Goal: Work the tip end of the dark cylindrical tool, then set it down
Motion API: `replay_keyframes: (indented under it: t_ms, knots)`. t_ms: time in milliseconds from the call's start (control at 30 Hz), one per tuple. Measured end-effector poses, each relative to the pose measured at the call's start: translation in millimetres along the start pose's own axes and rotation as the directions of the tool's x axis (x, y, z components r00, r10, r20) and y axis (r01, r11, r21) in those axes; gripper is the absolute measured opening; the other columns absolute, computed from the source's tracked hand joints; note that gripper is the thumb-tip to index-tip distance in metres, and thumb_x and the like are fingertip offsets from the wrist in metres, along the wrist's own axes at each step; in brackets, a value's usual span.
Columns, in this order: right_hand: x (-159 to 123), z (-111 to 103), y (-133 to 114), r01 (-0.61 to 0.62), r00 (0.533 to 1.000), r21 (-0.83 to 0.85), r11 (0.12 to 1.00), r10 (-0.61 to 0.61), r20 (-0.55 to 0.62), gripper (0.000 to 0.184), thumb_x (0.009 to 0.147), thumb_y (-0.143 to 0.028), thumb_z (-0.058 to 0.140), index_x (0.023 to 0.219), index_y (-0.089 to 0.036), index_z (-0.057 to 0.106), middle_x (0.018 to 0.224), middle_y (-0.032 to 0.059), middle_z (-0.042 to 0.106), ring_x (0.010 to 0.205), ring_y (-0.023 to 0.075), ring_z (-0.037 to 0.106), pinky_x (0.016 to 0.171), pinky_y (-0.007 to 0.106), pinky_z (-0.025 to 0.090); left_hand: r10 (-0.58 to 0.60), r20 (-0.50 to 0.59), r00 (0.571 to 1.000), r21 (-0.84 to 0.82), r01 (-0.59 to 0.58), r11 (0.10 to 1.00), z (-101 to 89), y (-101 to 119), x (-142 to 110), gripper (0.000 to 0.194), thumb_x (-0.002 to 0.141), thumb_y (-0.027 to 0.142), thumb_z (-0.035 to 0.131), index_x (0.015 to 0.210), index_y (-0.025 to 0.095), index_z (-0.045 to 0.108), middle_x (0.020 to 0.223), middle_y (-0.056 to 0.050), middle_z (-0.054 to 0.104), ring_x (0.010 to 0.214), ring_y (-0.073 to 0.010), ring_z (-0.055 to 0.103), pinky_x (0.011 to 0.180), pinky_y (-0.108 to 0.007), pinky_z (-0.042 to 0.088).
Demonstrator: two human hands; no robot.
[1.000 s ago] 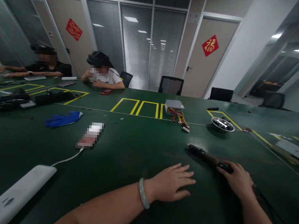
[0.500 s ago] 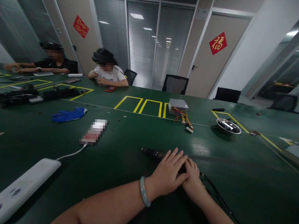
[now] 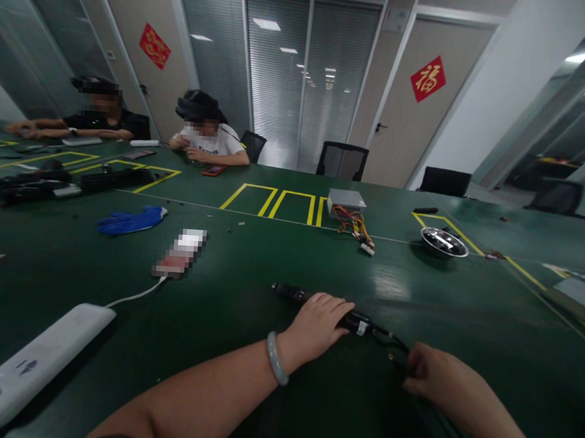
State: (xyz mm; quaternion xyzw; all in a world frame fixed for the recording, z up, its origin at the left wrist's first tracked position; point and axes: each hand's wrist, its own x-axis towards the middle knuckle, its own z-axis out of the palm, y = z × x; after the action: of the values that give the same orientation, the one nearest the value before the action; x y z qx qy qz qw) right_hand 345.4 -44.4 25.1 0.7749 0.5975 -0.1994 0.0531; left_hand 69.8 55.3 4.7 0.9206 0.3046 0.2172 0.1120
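Observation:
A black electric screwdriver (image 3: pixel 358 322) lies on the green table, its tip pointing left. My left hand (image 3: pixel 316 322), with a pale bangle at the wrist, is wrapped over the middle of its body. From the screwdriver's rear end a dark cable (image 3: pixel 388 334) runs to the right. My right hand (image 3: pixel 439 376) is closed around this cable, a short way from the tool. The fingertips of the right hand are partly hidden.
To the left lie a white power strip (image 3: pixel 36 368), a phone (image 3: pixel 180 254) on a white cord and a blue glove (image 3: pixel 132 220). Farther back are a power supply (image 3: pixel 346 199) with coloured wires and a metal bowl (image 3: pixel 444 243). Two people sit across the table.
My right hand has come off the screwdriver and moved right and toward me, onto the cable. My left hand now lies alone on the screwdriver, its fingers more curled.

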Motion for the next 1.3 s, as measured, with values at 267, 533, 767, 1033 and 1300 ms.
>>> replay_keyframes:
  t_ms: [267, 533, 767, 1033, 1300]
  knots:
    - [-6.6, -8.1, -33.7, -0.016, 0.999, -0.074, 0.997, 0.013, -0.040, 0.009, 0.071, -0.021, 0.064, 0.075, -0.026, 0.070, 0.080, 0.0025, 0.069, 0.077, 0.0210, 0.064, 0.058, 0.028, 0.034, -0.002, 0.084, 0.996, 0.023, 0.000, 1.000, -9.1, 0.4, 4.5, 0.048, 0.088, 0.034, 0.063, 0.132, 0.026, 0.047, 0.127, -0.003, 0.059, 0.116, -0.0208, 0.054, 0.100, -0.039, 0.039]
    - [6.0, -8.5, -40.5, -0.013, 0.917, 0.212, 0.977, 0.096, -0.388, 0.018, 0.086, -0.033, 0.055, 0.095, -0.028, 0.070, 0.094, 0.0011, 0.070, 0.083, 0.0176, 0.063, 0.065, 0.026, 0.038, -0.068, 0.275, 0.959, 0.105, 0.041, 0.994, -33.5, -16.5, -0.6, 0.042, 0.083, 0.023, 0.067, 0.122, 0.028, 0.052, 0.118, -0.003, 0.062, 0.108, -0.0233, 0.058, 0.092, -0.040, 0.042]
    - [6.3, 13.6, -72.2, 0.277, 0.887, 0.203, 0.939, -0.168, -0.430, 0.017, 0.089, -0.029, 0.057, 0.096, -0.027, 0.071, 0.097, -0.0008, 0.069, 0.088, 0.0154, 0.062, 0.078, 0.026, 0.043, -0.117, 0.327, 0.938, 0.171, 0.063, 0.983, -50.8, -21.9, -5.5, 0.042, 0.082, 0.025, 0.065, 0.122, 0.024, 0.050, 0.119, -0.006, 0.060, 0.108, -0.0237, 0.057, 0.092, -0.038, 0.044]
    - [6.4, 20.4, -77.5, 0.352, 0.810, 0.019, 0.936, -0.294, -0.508, 0.016, 0.092, -0.026, 0.053, 0.096, -0.023, 0.069, 0.096, 0.0027, 0.068, 0.086, 0.0166, 0.063, 0.080, 0.030, 0.045, 0.063, 0.142, 0.988, 0.037, -0.069, 0.997, -15.8, 5.8, 2.7, 0.024, 0.084, 0.023, 0.062, 0.108, 0.022, 0.057, 0.121, -0.004, 0.058, 0.115, -0.0217, 0.053, 0.102, -0.040, 0.040]
    - [4.9, 18.3, -81.5, 0.408, 0.801, -0.080, 0.909, -0.399, -0.446, 0.012, 0.090, -0.023, 0.056, 0.090, -0.023, 0.068, 0.091, 0.0004, 0.067, 0.081, 0.0156, 0.061, 0.076, 0.028, 0.043, 0.026, 0.135, 0.991, 0.052, -0.033, 0.998, -6.4, 10.0, 7.1, 0.007, 0.088, 0.023, 0.057, 0.094, 0.021, 0.058, 0.097, -0.002, 0.062, 0.093, -0.0188, 0.058, 0.084, -0.033, 0.045]
